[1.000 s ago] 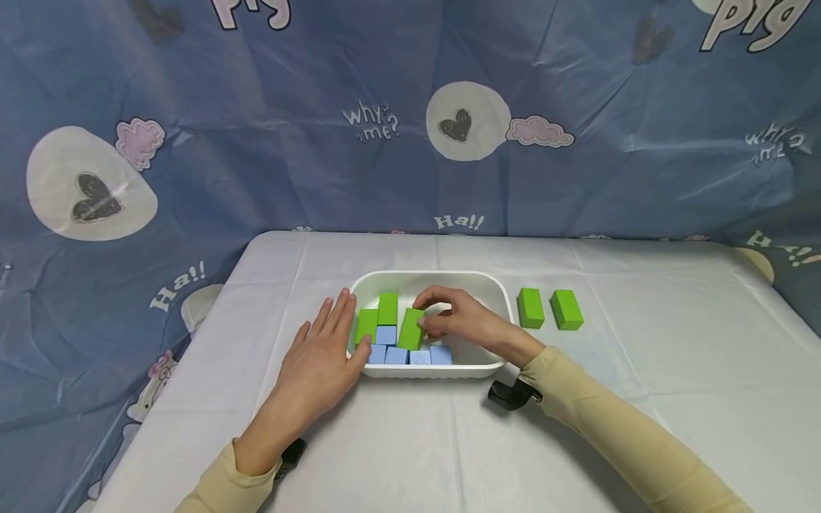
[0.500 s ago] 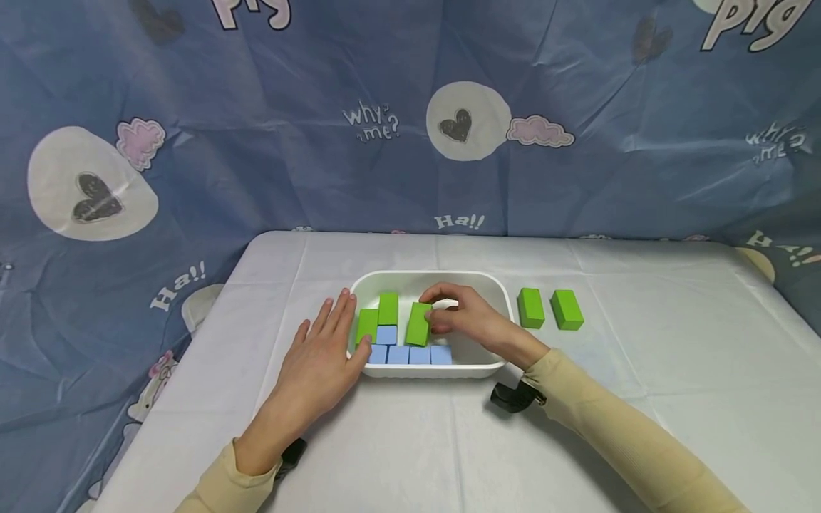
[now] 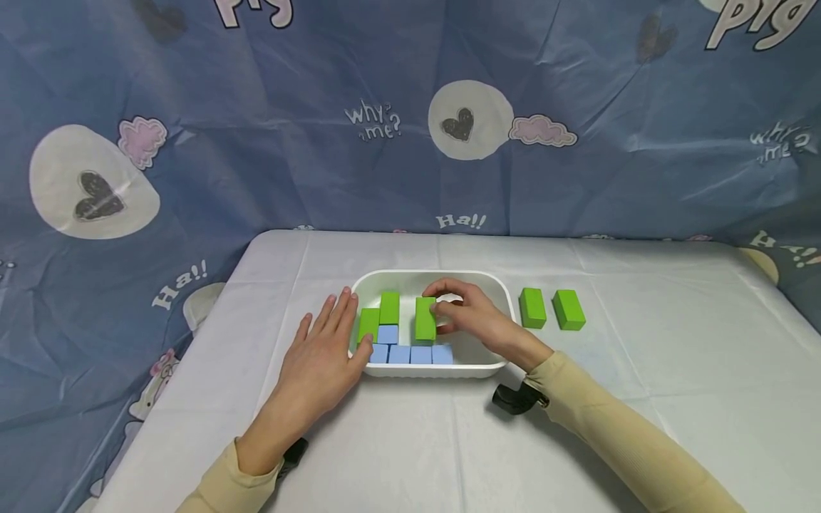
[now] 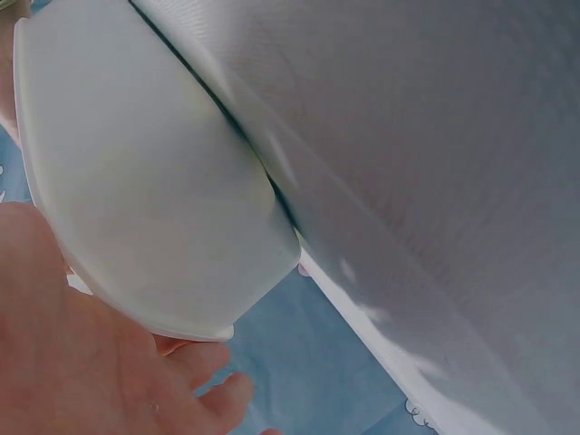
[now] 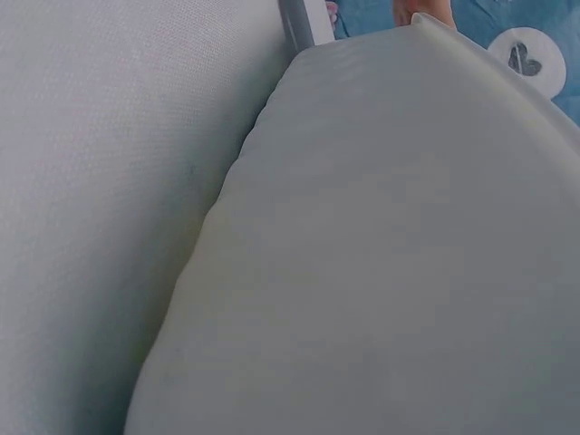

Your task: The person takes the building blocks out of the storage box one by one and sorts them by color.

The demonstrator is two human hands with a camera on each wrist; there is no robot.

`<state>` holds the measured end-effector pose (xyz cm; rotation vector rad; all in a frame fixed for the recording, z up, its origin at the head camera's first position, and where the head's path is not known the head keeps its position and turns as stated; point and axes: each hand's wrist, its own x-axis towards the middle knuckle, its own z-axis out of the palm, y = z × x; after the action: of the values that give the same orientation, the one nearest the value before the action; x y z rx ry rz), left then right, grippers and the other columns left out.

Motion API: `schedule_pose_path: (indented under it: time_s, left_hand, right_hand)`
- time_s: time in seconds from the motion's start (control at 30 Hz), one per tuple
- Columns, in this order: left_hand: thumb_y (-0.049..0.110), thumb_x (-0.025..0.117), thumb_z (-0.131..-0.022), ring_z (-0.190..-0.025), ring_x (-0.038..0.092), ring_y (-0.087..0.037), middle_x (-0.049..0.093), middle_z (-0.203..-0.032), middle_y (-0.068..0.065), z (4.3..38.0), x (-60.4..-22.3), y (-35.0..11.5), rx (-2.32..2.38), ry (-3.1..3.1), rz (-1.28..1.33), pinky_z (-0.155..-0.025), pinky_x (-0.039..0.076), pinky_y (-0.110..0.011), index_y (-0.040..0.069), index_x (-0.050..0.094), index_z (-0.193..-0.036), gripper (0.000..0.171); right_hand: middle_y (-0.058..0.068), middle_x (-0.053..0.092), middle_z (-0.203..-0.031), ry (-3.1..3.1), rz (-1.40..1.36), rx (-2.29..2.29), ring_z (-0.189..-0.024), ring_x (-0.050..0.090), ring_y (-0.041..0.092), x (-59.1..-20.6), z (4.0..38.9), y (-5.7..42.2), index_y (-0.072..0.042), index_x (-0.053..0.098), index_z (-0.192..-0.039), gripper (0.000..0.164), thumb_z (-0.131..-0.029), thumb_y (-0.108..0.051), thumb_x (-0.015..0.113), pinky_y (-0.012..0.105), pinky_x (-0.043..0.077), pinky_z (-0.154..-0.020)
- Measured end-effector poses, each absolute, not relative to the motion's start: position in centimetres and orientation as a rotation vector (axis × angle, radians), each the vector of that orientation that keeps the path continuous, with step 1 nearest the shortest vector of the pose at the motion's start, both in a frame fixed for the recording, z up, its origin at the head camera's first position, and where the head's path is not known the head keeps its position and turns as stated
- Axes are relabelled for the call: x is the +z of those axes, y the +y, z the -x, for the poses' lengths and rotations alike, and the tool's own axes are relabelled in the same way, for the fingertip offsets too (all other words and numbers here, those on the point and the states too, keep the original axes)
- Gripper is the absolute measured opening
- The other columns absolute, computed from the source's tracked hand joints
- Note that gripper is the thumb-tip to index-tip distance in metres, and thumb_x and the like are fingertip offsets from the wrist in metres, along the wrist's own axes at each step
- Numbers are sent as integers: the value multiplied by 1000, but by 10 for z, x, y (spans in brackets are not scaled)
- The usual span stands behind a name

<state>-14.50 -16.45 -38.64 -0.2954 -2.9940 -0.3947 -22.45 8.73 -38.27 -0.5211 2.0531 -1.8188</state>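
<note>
A white tray (image 3: 474, 371) holds blue cubes (image 3: 420, 355) along its near side, several in a row with one more behind. My right hand (image 3: 481, 320) reaches over the tray and pinches a green block (image 3: 425, 318) by its right side, just behind the blue row. Two other green blocks (image 3: 389, 308) are at the left inside the tray. My left hand (image 3: 323, 356) rests on the tray's left rim with fingers straight. In the left wrist view, this hand (image 4: 100, 344) lies against the tray's outer wall (image 4: 154, 172). Only the tray wall (image 5: 381, 236) fills the right wrist view.
Two green blocks (image 3: 532, 308) stand to the right of the tray on the white-covered table (image 3: 410, 442). A blue printed cloth (image 3: 288, 128) hangs behind the table. A black wrist camera (image 3: 515, 399) sits under the right wrist, near the tray's front right corner.
My right hand has moved the pinched green block slightly right and away from me, and the block has straightened from its tilt. The left hand stays on the rim.
</note>
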Motion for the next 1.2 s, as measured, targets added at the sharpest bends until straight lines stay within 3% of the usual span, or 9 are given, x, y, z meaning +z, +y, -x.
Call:
schedule_pose_path:
  time_s: [0.17, 0.73, 1.2]
  left_hand:
    - [46, 39, -101, -149, 11, -26, 15, -163, -8, 145, -386, -165, -393, -2994, 301, -116, 11, -55, 6, 22, -157, 71]
    - [47, 39, -101, -149, 11, -26, 14, -163, -7, 144, -387, -166, -416, -2996, 294, -115, 11, -57, 7, 20, -157, 71]
    - [46, 41, -101, -149, 11, -27, 14, -163, -6, 144, -386, -165, -432, -3001, 287, -115, 11, -59, 8, 20, -157, 71]
  right_hand:
    - [15, 56, -118, 2062, 538, -1855, -90, 62, 23, -381, 224, 87, 1, 60, -119, 26, -94, -1, 53, 45, 57, -79]
    - [10, 58, -128, 2021, 562, -1972, -106, 64, 28, -379, 221, 90, -3, 64, -125, 29, -96, -6, 61, 44, 55, -85]
    - [9, 61, -127, 2091, 651, -1957, -100, 65, 23, -372, 218, 96, -5, 65, -123, 28, -96, -9, 63, 42, 56, -82]
